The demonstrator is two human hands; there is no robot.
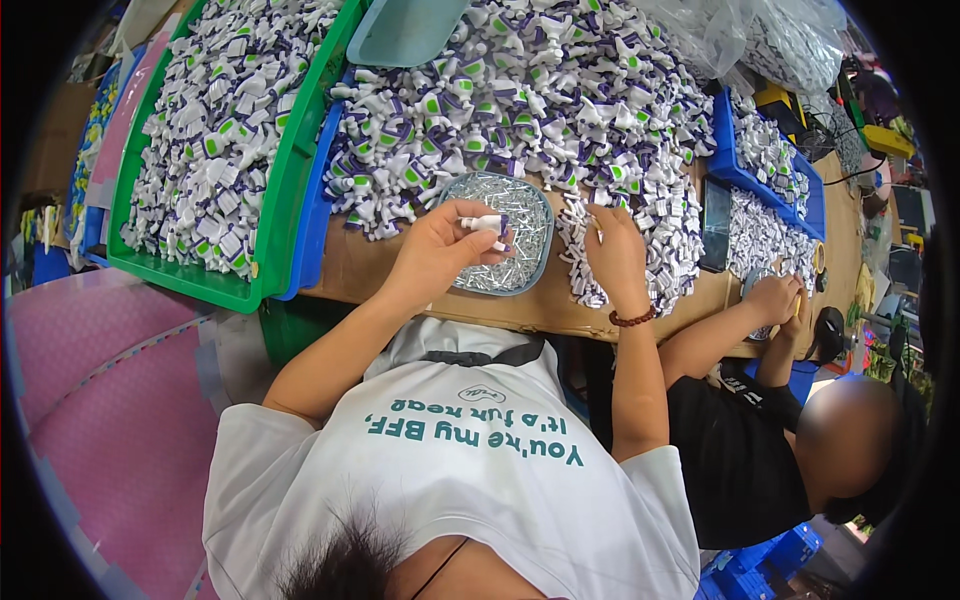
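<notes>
My left hand, raised over the near left edge of a grey tray, pinches a small white and purple plastic figure part between thumb and fingers. The shallow tray holds many small silvery screws or pins. To the tray's right, my right hand is closed above a pile of small white and purple pieces. A thin yellowish tip shows at its fingers; the rest of that item is hidden. Beyond both hands spreads a heap of white, purple and green figure parts.
A green bin of similar parts stands left. Blue bins and a dark flat device are to the right. A co-worker's hands work at the table's right end. Clear plastic bags lie at the back.
</notes>
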